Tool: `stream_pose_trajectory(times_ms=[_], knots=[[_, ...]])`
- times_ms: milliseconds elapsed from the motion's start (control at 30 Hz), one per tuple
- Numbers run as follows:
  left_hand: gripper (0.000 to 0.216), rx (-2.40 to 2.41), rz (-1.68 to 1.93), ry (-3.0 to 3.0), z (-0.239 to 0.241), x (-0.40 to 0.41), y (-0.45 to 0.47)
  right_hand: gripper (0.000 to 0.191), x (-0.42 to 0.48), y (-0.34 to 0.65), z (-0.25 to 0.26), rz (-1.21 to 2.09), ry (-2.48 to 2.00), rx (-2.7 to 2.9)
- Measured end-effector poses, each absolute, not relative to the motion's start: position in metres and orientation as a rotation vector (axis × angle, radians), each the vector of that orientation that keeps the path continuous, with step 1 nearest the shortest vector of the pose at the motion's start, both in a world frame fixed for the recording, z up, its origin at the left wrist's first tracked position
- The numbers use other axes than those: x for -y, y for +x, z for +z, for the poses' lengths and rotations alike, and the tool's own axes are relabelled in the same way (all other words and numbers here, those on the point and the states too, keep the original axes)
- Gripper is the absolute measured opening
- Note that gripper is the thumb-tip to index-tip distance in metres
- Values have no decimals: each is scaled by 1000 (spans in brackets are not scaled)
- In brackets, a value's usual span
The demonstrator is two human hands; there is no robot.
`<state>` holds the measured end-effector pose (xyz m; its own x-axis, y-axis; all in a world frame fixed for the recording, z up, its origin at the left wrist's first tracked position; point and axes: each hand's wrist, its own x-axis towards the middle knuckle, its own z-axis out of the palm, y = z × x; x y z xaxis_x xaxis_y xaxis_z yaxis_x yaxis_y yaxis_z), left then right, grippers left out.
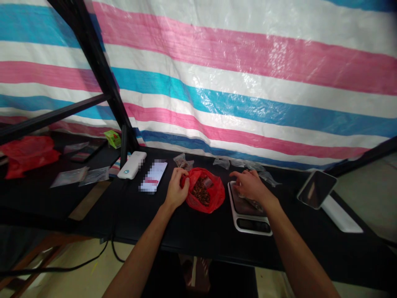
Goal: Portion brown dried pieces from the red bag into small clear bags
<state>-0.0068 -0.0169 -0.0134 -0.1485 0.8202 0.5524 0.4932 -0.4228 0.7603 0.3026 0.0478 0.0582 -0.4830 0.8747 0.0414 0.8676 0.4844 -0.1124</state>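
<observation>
Red plastic bag [218,193] with brown pieces [201,193] sits left of digital scale [241,208]; left hand [178,188] pinches rim. Bag probably soft, light; best held at gathered rim. Right hand [250,186] over scale, fingers bent; grip cannot tell.

A bright phone [153,177] lies on the black bench [133,221]. Just left of the bright phone is a white gadget [132,165]. Farther left and back is a little green packet [113,139]. Behind the bright phone hangs a big stripy sheet [235,62]. Far to its right, a dark phone [316,189] is tipped up.
</observation>
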Motion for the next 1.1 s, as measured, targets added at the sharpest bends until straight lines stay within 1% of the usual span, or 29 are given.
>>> stream_pose_trajectory(times_ms=[67, 233, 367, 533, 667, 733, 800, 900, 967, 1033, 1100], knots=[[14, -1481, 1592, 1838, -13, 17, -6, 39, -43, 295, 62, 159, -1498, 2593], [13, -1469, 1577, 1872, -12, 18, -4, 36, -17, 247, 76, 421, -1223, 2440], [12, -1475, 1620, 1870, -13, 20, -6, 32, -8, 230, 78, 407, -1123, 2352], [13, -1520, 1664, 1804, -13, 20, -7, 24, -21, 284, 79, 301, -1147, 2077], [12, -1510, 1647, 1817, -13, 21, -6, 27, -21, 342, 78, 279, -1250, 2018], [13, -1510, 1639, 1834, -13, 22, -5, 31, -14, 360, 72, 306, -1322, 2030], [15, -1514, 1646, 1847, -14, 23, -5, 41, -7, 371, 64, 360, -1392, 2069], [17, -1523, 1677, 1862, -15, 24, -5, 67, 1, 377, 50, 416, -1498, 2130], [17, -1531, 1707, 1865, -15, 24, -5, 80, 4, 377, 42, 430, -1542, 2174], [15, -1542, 1740, 1861, -14, 24, -5, 83, 6, 376, 38, 439, -1567, 2222], [14, -1557, 1764, 1858, -13, 23, -6, 82, 8, 376, 35, 438, -1598, 2255]])
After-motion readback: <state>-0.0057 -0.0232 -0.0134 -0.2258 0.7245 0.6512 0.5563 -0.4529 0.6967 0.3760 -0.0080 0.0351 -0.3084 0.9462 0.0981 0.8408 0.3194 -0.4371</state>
